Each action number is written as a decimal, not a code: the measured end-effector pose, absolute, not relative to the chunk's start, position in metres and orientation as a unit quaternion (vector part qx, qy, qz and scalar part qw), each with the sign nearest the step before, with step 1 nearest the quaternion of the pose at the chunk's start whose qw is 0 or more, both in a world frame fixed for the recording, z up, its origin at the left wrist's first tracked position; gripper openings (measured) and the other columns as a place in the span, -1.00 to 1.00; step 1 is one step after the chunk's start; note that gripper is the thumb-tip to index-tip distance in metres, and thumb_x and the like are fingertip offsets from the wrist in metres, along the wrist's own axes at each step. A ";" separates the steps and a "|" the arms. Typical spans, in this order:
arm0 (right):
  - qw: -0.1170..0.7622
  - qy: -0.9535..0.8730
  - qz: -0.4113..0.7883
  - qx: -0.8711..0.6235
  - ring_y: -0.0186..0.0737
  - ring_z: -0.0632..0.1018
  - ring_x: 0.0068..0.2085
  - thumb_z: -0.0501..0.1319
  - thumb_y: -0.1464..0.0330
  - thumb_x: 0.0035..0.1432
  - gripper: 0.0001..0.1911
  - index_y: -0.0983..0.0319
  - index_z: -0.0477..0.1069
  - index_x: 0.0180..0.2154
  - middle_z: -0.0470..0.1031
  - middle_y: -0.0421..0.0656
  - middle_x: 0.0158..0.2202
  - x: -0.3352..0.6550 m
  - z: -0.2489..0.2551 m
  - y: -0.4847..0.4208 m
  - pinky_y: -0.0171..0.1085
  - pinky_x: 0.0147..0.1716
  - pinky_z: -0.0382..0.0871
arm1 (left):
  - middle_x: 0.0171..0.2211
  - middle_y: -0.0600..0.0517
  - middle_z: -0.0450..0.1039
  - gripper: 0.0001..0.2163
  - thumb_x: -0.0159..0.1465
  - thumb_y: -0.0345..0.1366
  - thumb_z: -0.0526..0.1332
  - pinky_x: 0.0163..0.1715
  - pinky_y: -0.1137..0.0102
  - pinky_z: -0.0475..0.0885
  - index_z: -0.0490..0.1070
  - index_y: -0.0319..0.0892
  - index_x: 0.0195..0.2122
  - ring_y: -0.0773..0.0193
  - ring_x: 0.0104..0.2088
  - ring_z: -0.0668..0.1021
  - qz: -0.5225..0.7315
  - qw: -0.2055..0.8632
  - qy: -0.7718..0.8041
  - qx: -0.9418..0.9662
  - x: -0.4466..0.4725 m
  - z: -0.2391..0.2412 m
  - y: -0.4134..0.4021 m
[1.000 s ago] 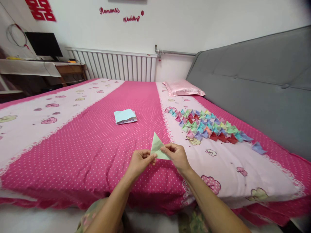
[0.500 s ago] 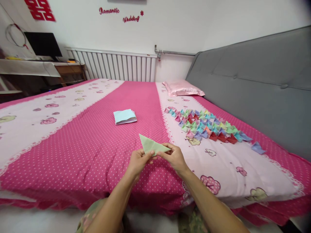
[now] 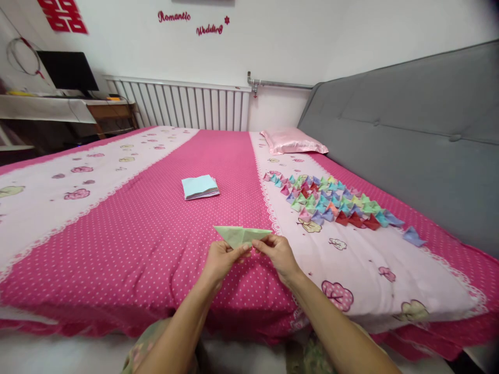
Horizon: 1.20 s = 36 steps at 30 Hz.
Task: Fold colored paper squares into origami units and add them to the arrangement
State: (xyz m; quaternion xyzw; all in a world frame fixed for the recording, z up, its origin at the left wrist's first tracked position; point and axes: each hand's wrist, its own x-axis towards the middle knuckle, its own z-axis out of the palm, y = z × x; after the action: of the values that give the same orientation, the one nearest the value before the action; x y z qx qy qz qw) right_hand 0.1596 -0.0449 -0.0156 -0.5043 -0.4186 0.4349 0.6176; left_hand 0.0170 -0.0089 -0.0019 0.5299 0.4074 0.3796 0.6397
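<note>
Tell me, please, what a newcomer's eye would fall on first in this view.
Probably the many small folded paper pieces in mixed colours, spread mostly over a pale band of the bright pink bedspread, on the right near the grey headboard. Next might come the pale green paper, held by the left hand and right hand at the near middle. Beyond them, slightly left, lies a paper stack topped in light blue.
</note>
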 end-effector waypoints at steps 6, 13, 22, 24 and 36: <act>0.635 -0.413 0.412 -0.507 -0.37 0.37 -0.55 0.31 0.25 -0.16 -0.78 0.29 0.42 -0.58 0.40 -0.24 -0.63 0.162 -0.015 -0.044 -0.36 -0.50 0.24 | -0.52 -0.05 0.53 -0.72 -0.14 -0.17 0.38 -0.51 0.47 0.36 0.53 -0.25 -0.45 0.27 -0.51 0.53 0.377 0.641 0.408 0.529 0.015 -0.002 -0.007; 0.660 -0.391 0.394 -0.506 -0.39 0.35 -0.56 0.32 0.27 -0.15 -0.82 0.27 0.46 -0.55 0.38 -0.28 -0.64 0.173 -0.013 -0.043 -0.36 -0.49 0.22 | -0.55 -0.03 0.53 -0.75 -0.12 -0.19 0.37 -0.52 0.49 0.36 0.52 -0.25 -0.46 0.29 -0.52 0.53 0.368 0.653 0.408 0.522 0.013 0.000 -0.006; 0.696 -0.350 0.389 -0.492 -0.40 0.35 -0.53 0.34 0.30 -0.17 -0.85 0.24 0.50 -0.49 0.41 -0.26 -0.59 0.182 -0.011 -0.040 -0.37 -0.48 0.22 | -0.55 -0.01 0.53 -0.78 -0.09 -0.22 0.37 -0.52 0.52 0.36 0.51 -0.26 -0.47 0.31 -0.51 0.54 0.362 0.663 0.404 0.516 0.013 0.000 -0.006; 0.730 -0.298 0.387 -0.478 -0.42 0.34 -0.53 0.36 0.30 -0.22 -0.83 0.23 0.50 -0.49 0.42 -0.27 -0.57 0.187 -0.009 -0.039 -0.38 -0.49 0.23 | -0.55 -0.01 0.53 -0.77 -0.10 -0.22 0.37 -0.52 0.51 0.36 0.50 -0.26 -0.46 0.29 -0.50 0.54 0.366 0.660 0.410 0.511 0.011 -0.002 -0.005; 0.682 -0.330 0.511 -0.406 -0.35 0.42 -0.40 0.23 0.17 -0.02 -0.73 0.23 0.46 -0.35 0.42 -0.18 -0.42 0.184 -0.003 -0.046 -0.45 -0.55 0.24 | -0.41 -0.05 0.53 -0.71 -0.02 -0.23 0.32 -0.43 0.48 0.32 0.46 -0.26 -0.29 0.26 -0.38 0.52 0.324 0.666 0.344 0.578 0.009 0.000 -0.006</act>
State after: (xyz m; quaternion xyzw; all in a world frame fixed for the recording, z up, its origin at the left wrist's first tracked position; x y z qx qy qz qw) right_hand 0.1841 -0.0458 -0.0030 -0.4062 -0.3301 0.5114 0.6816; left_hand 0.0093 -0.0063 0.0003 0.5775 0.3439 0.3239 0.6658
